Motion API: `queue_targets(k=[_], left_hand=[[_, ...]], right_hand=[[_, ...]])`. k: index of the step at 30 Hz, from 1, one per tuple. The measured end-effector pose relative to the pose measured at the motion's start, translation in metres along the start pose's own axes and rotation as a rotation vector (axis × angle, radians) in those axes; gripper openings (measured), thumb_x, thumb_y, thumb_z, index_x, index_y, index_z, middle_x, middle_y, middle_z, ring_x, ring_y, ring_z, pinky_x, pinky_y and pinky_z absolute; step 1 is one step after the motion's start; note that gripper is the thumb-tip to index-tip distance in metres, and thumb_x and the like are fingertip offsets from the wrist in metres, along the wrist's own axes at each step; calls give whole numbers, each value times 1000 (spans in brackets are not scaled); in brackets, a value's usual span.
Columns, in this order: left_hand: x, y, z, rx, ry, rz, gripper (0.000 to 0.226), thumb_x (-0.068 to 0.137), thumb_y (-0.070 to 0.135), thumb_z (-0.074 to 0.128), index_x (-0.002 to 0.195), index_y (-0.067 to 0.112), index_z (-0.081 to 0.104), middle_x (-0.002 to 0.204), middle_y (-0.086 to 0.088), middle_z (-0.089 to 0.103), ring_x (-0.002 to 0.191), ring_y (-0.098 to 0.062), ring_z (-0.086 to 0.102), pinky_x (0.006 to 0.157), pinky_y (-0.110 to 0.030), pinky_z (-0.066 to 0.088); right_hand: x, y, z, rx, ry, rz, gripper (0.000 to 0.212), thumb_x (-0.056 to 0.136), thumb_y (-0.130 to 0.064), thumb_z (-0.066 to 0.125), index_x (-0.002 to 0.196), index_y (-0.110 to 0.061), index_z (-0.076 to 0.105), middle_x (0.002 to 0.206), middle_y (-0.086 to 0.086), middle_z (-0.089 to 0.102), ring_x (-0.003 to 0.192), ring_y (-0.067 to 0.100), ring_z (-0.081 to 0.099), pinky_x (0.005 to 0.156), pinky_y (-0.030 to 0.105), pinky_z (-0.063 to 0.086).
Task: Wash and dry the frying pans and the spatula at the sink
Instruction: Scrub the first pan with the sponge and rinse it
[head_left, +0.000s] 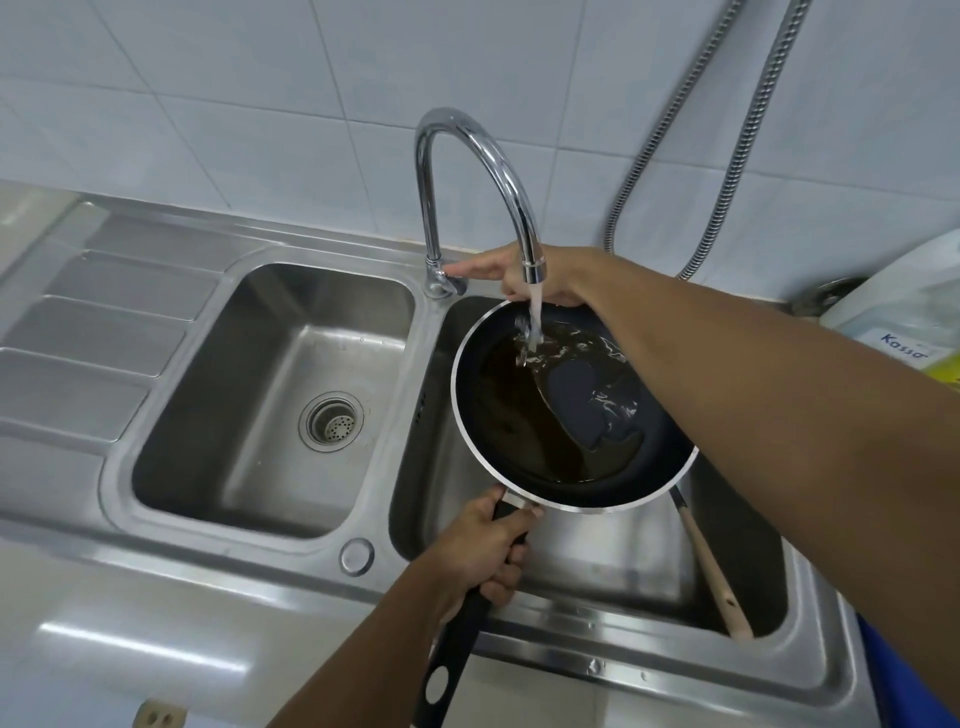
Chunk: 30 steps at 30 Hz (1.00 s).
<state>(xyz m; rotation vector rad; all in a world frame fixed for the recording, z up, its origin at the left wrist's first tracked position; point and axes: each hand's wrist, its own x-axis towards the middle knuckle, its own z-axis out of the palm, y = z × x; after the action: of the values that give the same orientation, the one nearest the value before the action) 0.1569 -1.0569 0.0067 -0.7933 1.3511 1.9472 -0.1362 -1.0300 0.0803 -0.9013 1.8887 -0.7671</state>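
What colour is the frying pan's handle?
Black; the frying pan's handle shows best in the head view.

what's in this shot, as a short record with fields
left hand: grips the black handle of the frying pan
right hand: one straight finger touches the tap lever
frying pan: held over the right basin, brownish water inside
tap: running into the pan
spatula: wooden handle in the right basin, running under the pan
left basin: drain strainer visible

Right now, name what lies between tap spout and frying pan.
A stream of water, falling from spout into frying pan, seen in head view.
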Motion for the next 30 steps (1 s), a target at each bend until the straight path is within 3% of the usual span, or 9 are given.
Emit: queue_targets(k=[4, 8, 11, 14, 18, 21, 24, 27, 30], left_hand=[[0, 0, -2, 0, -3, 6, 31, 103, 31, 62, 130, 18, 51, 61, 1, 47, 45, -9, 35, 39, -20, 28], [-1, 1, -3, 6, 31, 14, 25, 103, 31, 63, 125, 24, 53, 59, 2, 46, 44, -8, 34, 37, -19, 28], [-3, 3, -2, 7, 50, 22, 22, 103, 30, 62, 123, 26, 55, 59, 2, 46, 45, -8, 33, 37, -19, 27], [-8, 5, -1, 6, 62, 41, 23, 104, 29, 61, 126, 28, 54, 59, 1, 46, 46, -9, 33, 37, -19, 26], [-14, 7, 0, 25, 104, 80, 21, 105, 28, 59, 125, 26, 53, 60, 0, 47, 46, -10, 33, 37, -20, 28], [-16, 8, 2, 44, 149, 107, 16, 106, 27, 56, 121, 22, 51, 62, -2, 44, 46, -10, 31, 39, -20, 26], [-16, 11, 6, 61, 180, 141, 12, 107, 26, 52, 118, 22, 50, 63, -2, 42, 46, -10, 30, 41, -20, 24], [-13, 16, 8, 85, 197, 180, 10, 108, 24, 50, 118, 26, 49, 59, -1, 42, 44, -10, 31, 40, -21, 25], [-10, 20, 5, 111, 204, 186, 12, 108, 23, 49, 119, 27, 49, 55, 0, 42, 41, -10, 32, 39, -21, 27]], right_hand=[[-3, 5, 7, 90, 190, 5, 77, 82, 25, 41, 136, -26, 62, 155, 3, 45, 141, 15, 39, 112, 28, 28], [-23, 13, 17, 495, 608, 73, 32, 97, 5, 53, 121, -9, 68, 121, 10, 69, 110, 22, 66, 93, 32, 57], [-43, 34, 35, 635, 571, 234, 22, 101, -3, 48, 106, -11, 68, 104, 12, 73, 96, 25, 72, 87, 37, 60], [-56, 64, 54, 592, 575, 357, 27, 99, 1, 48, 117, -4, 68, 107, 18, 73, 94, 26, 74, 86, 36, 62], [-77, 81, 84, 219, 750, 383, 35, 91, 7, 56, 107, -20, 71, 110, 3, 70, 102, 17, 67, 95, 30, 55], [-93, 89, 108, -36, 825, 411, 47, 89, -1, 58, 133, -17, 58, 139, 9, 51, 131, 27, 48, 114, 38, 38], [-94, 90, 139, -148, 640, 535, 68, 101, -29, 47, 158, -10, 16, 166, 16, 9, 153, 36, 7, 125, 48, 14], [-83, 74, 165, -54, 423, 580, 83, 105, -51, 29, 156, -9, -21, 161, 16, -31, 151, 36, -23, 123, 50, -4], [-80, 64, 178, 23, 311, 471, 83, 106, -50, 30, 154, -10, -26, 158, 9, -40, 149, 31, -30, 124, 49, -6]])
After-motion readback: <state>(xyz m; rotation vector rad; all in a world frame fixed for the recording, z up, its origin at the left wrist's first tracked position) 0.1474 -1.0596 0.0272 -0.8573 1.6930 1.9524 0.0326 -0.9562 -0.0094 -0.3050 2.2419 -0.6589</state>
